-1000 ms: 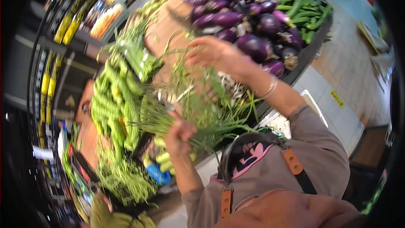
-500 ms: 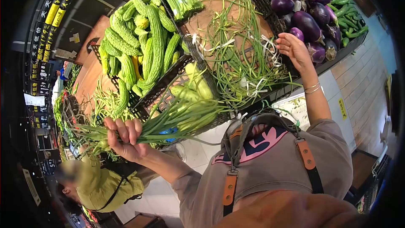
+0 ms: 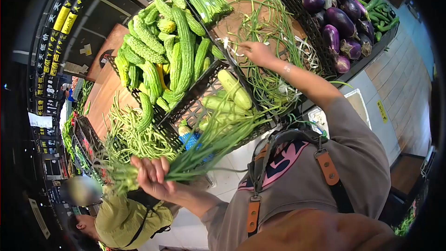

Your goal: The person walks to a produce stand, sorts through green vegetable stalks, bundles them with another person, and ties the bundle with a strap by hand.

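My left hand (image 3: 152, 176) is wrapped round a bunch of garlic scapes (image 3: 218, 142), whose long green stems fan out to the right. The bunch's other end (image 3: 116, 174) sticks out left of the fist and is blurred. My right hand (image 3: 258, 54) reaches into the crate of loose, tangled garlic scapes (image 3: 278, 23). Its fingers are drawn together near a white tie (image 3: 226, 45) at the crate's left side. What lies between those fingertips is hidden.
Crates hold bitter melons (image 3: 179, 56), pale green squash (image 3: 227, 104), eggplants (image 3: 341, 21) and green peppers (image 3: 378, 9). Long beans (image 3: 134, 132) lie to the left. Tied green bundles (image 3: 204, 0) sit at the back. Another person (image 3: 127, 221) stands at lower left.
My right hand has moved left from the eggplant side to the scape crate, its spread fingers now closed. My left hand, still gripping the bunch, has shifted slightly right and down.
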The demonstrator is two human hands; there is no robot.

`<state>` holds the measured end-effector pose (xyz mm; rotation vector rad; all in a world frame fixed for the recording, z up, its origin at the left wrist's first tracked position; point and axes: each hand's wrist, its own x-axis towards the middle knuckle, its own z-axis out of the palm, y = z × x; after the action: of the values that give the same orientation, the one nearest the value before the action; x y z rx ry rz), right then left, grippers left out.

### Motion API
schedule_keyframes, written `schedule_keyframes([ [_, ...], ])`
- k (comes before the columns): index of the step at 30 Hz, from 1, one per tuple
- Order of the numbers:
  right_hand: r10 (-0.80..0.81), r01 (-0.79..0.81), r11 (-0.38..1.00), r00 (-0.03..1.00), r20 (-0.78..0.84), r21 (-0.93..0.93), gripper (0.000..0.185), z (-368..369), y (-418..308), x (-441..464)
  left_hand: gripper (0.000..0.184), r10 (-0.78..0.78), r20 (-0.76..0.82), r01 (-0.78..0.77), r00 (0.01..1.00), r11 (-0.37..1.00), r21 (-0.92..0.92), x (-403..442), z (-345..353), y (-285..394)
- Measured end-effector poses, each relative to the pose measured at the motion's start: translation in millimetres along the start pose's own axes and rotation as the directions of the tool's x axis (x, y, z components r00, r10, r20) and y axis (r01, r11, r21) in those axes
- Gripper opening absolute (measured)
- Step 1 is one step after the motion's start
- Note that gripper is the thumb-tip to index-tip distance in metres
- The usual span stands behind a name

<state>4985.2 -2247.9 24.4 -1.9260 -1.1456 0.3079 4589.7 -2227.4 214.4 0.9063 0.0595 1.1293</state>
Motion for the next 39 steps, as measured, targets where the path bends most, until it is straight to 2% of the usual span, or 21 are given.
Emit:
schedule_keyframes([
  [2,-0.078,0.071,0.993,0.994,-0.07,-0.094,0.036,16,-6,27,0.006,0.063,0.027,-0.063,0.998,0.998,-0.014,-17,-2,18],
  [4,-0.075,0.065,0.939,0.997,-0.018,-0.339,0.047,35,-4,57,0.007,0.14,0.052,-0.139,0.989,0.99,-0.008,-36,4,35],
  [5,-0.094,0.084,0.94,0.995,-0.014,-0.331,0.047,40,-3,67,0.008,0.177,0.051,-0.178,0.983,0.984,0.014,-45,7,43],
  [7,-0.071,0.13,0.852,0.989,0.133,-0.507,0.037,47,-1,81,0.009,0.233,0.023,-0.234,0.972,0.969,0.079,-65,7,57],
  [9,-0.053,0.054,0.927,0.999,0.014,-0.371,0.023,59,20,111,0.009,0.248,-0.018,-0.244,0.969,0.963,0.11,-78,7,65],
  [11,-0.057,0.061,0.998,0.968,-0.243,0.009,0.019,25,-15,109,0.01,0.302,-0.102,-0.285,0.948,0.946,0.151,-83,9,65],
  [12,0.047,0.002,0.945,0.989,-0.141,0.328,0.022,10,-22,116,0.01,0.276,-0.124,-0.263,0.953,0.958,0.117,-81,5,63],
  [13,0.12,-0.091,0.792,0.993,-0.008,0.604,0.025,-7,-30,120,0.011,0.244,-0.144,-0.234,0.959,0.969,0.079,-78,1,60],
  [14,0.117,-0.086,0.794,0.993,-0.012,0.602,0.025,-24,-35,116,0.01,0.21,-0.167,-0.205,0.963,0.978,0.045,-73,-2,53],
  [16,-0.194,0.192,0.694,0.978,-0.076,0.694,0.03,-66,-53,100,0.007,0.112,-0.145,-0.109,0.983,0.994,0.026,-58,-6,34],
  [17,-0.19,0.2,0.7,0.977,-0.091,0.686,0.03,-84,-60,94,0.008,0.054,-0.121,-0.053,0.991,0.999,0.01,-47,-5,21],
  [19,-0.127,0.07,0.654,0.992,0.019,0.753,0.03,-117,-73,79,0.008,-0.054,-0.251,0.049,0.966,0.998,-0.024,-25,10,-13],
  [21,-0.163,0.077,0.622,0.986,0.032,0.779,0.029,-143,-79,53,0.015,-0.221,-0.115,0.221,0.968,0.975,-0.018,2,22,-55],
  [22,-0.159,0.097,0.625,0.987,0.005,0.775,0.03,-152,-81,38,0.015,-0.278,-0.141,0.288,0.95,0.956,0.059,14,31,-79],
  [23,-0.155,0.114,0.629,0.988,-0.019,0.769,0.031,-159,-82,23,0.015,-0.33,-0.172,0.354,0.928,0.926,0.133,26,39,-104],
  [27,-0.134,0.066,0.599,0.991,0.019,0.798,0.031,-175,-67,-27,0.021,-0.608,0.017,0.599,0.794,0.787,0.147,59,63,-200],
  [32,0.036,-0.085,0.56,0.996,0.078,0.824,0.029,-179,-49,-84,0.02,-0.646,0.086,0.636,0.759,0.763,0.115,69,113,-262],
  [34,0.039,-0.116,0.554,0.993,0.113,0.824,0.027,-176,-34,-97,0.025,-0.706,0.146,0.696,0.693,0.708,0.12,68,121,-274],
  [36,0.061,-0.141,0.558,0.99,0.129,0.818,0.025,-172,-25,-103,0.024,-0.689,0.18,0.671,0.702,0.725,0.157,65,124,-278],
  [38,0.037,-0.116,0.715,0.991,0.128,0.69,0.022,-167,-22,-105,0.022,-0.651,0.216,0.616,0.728,0.759,0.21,64,125,-281],
  [39,0.034,-0.124,0.713,0.989,0.143,0.69,0.022,-161,-21,-104,0.022,-0.649,0.202,0.616,0.733,0.76,0.207,62,127,-278],
])
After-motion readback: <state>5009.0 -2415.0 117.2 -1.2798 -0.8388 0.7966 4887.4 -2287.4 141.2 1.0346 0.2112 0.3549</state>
